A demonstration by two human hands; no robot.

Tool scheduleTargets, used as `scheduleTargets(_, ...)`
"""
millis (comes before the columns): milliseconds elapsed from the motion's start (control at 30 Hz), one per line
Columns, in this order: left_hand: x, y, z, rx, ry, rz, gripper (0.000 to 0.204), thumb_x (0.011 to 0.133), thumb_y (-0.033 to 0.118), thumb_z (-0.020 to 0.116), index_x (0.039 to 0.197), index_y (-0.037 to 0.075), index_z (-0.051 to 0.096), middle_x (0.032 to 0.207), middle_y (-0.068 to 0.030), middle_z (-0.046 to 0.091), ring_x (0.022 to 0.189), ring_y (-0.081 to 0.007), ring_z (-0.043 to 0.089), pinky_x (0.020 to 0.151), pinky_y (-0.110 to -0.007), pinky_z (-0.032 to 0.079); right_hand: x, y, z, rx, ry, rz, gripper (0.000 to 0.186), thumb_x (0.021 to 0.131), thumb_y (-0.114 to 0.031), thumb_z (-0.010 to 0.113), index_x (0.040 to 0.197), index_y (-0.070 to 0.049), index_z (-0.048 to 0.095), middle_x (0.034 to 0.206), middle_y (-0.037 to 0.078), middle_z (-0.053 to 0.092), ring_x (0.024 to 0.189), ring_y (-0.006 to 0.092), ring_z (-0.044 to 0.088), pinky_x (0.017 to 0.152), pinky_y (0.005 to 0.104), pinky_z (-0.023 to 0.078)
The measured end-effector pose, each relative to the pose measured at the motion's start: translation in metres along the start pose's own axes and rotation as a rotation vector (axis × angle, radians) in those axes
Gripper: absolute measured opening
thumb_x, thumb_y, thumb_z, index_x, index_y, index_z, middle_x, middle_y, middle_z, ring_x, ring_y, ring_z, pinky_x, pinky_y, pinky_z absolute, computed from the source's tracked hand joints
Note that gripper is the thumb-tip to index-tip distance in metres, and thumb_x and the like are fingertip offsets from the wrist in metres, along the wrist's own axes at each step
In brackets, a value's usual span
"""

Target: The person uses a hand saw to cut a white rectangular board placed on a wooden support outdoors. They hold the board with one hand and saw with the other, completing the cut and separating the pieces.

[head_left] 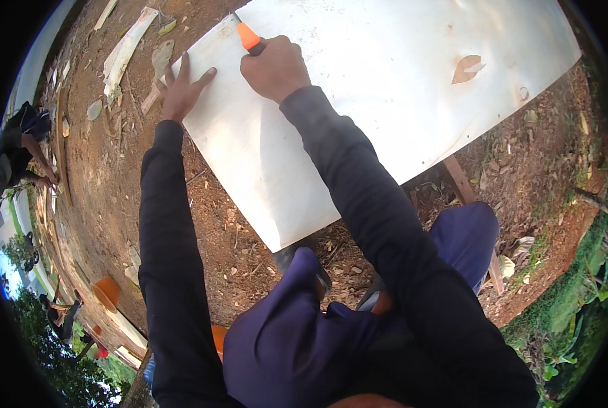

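A large pale sheet (372, 75) lies in front of me, slightly glossy, with a few stains. My left hand (181, 92) is open, its fingers spread over the sheet's left edge. My right hand (276, 68) is closed around a utility knife (249, 37) with an orange and black handle. Its narrow dark tip points away from me at the sheet's far left edge; whether it touches the sheet is hard to tell. A brown leaf-shaped patch (467, 69) shows on the sheet's right part.
Brown soil with wood scraps (128, 51) and dry leaves surrounds the sheet. A wooden piece (459, 180) sticks out from under its near edge. An orange container (107, 292) stands at left, where another person (28, 146) bends over. Green plants (582, 306) grow at right.
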State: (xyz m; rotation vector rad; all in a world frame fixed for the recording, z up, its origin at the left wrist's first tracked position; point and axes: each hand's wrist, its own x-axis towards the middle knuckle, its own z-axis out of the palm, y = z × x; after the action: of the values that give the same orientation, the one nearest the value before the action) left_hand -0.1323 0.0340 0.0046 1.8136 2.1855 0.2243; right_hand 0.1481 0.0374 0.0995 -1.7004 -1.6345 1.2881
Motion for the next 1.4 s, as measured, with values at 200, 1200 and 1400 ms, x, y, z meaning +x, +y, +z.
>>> scheduleTargets(200, -0.009, -0.016, 0.003, 0.014, 0.047, -0.079, 0.110, 0.082, 0.082, 0.058, 0.164, 0.017, 0.026, 0.164, -0.0374, 0.012, 0.155, -0.0531, -0.002, 0.123, -0.061, -0.006, -0.080, 0.029, -0.021, 0.186, -0.001, -0.152, 0.049, 0.083, -0.014, 0.062, 0.131, -0.002, 0.067, 0.078, 0.022, 0.072, 0.072, 0.0388, 0.072, 0.073, 0.0413, 0.058)
scheduleTargets(1200, -0.076, 0.015, 0.003, -0.863, 0.444, -0.595, 0.045, 0.094, 0.027, 0.075, 0.103, -0.016, 0.070, 0.097, -0.0175, 0.074, 0.081, -0.0209, 0.068, 0.073, -0.036, 0.053, -0.080, 0.035, -0.006, 0.180, 0.042, -0.094, 0.035, 0.083, -0.010, 0.061, 0.112, 0.006, 0.071, 0.063, 0.017, 0.061, 0.059, 0.0222, 0.059, 0.064, 0.0376, 0.050)
scheduleTargets(1400, -0.076, 0.032, 0.000, -0.769, 0.374, -0.690, 0.042, 0.093, 0.026, 0.076, 0.104, -0.014, 0.071, 0.099, -0.0155, 0.074, 0.086, -0.0196, 0.067, 0.077, -0.036, 0.052, -0.155, 0.045, -0.067, 0.117, -0.013, -0.214, 0.058, 0.081, -0.003, 0.063, 0.137, 0.009, 0.057, 0.070, 0.021, 0.065, 0.060, 0.0296, 0.069, 0.061, 0.0332, 0.053)
